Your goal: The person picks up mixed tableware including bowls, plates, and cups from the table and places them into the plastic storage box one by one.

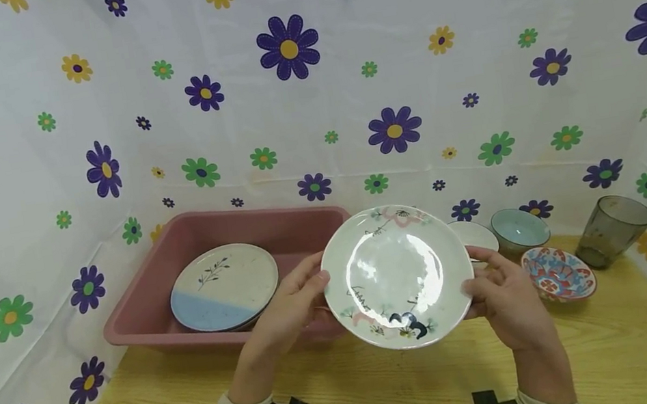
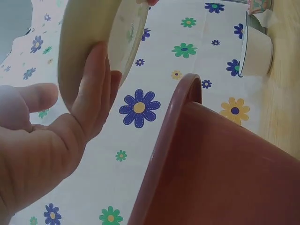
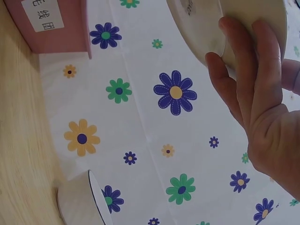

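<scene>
A white plate (image 1: 396,274) with pink and dark painted decoration is held up between both hands, its face tilted toward the head camera. My left hand (image 1: 294,303) grips the plate's left edge, thumb on the front rim and fingers behind. On the opposite edge my right hand (image 1: 507,293) pinches the rim the same way. In the right wrist view, the fingers (image 3: 246,65) spread over the plate's underside (image 3: 206,28). Left of the plate stands a pink plastic basin (image 1: 145,299), in which a blue and cream plate (image 1: 223,285) with a leaf sprig lies on another plate.
Behind the right hand are a white bowl (image 1: 476,236), a pale green bowl (image 1: 520,229), a red and blue patterned dish (image 1: 559,274) and a brownish glass (image 1: 613,230). All rest on a wooden table (image 1: 387,386). A flowered white sheet (image 1: 261,114) hangs behind.
</scene>
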A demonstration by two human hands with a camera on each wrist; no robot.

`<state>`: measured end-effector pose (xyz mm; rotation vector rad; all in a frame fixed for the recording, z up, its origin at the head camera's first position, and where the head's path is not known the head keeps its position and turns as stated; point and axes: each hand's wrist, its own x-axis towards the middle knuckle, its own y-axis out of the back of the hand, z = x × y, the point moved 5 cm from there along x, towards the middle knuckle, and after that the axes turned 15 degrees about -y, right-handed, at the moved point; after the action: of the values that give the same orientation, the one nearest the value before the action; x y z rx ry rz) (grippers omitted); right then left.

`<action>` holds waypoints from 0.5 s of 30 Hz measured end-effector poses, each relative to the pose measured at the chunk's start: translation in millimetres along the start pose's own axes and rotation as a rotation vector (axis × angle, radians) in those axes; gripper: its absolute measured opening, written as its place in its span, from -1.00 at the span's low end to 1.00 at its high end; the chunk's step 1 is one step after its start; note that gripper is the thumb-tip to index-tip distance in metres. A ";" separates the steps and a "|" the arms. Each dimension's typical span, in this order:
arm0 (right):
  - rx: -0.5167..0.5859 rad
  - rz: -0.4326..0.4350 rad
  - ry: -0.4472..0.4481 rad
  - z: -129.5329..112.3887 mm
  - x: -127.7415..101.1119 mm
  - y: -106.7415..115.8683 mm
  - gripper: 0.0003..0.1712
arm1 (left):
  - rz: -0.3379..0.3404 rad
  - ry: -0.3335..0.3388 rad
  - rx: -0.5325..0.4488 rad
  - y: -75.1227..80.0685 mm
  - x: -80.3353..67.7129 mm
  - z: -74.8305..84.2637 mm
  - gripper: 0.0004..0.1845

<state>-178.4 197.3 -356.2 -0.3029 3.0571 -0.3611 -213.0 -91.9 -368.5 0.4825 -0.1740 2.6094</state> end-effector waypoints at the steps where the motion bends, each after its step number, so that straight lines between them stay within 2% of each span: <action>1: -0.002 -0.011 0.000 0.0 0.0 -0.5 -0.47 | -0.013 -0.003 -0.017 -0.4 -0.4 0.7 -0.51; 10: 0.000 -0.093 0.016 -2.2 -1.1 -1.8 -0.49 | -0.063 -0.022 -0.102 -2.5 -2.4 7.0 -0.50; 15: -0.029 -0.095 0.004 -2.9 -1.5 0.1 -0.50 | -0.083 -0.032 -0.122 -5.9 -3.6 9.6 -0.49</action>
<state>-177.2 198.3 -353.4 -0.4512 3.0613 -0.3227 -204.3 -90.3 -360.7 0.4775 -0.3152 2.4940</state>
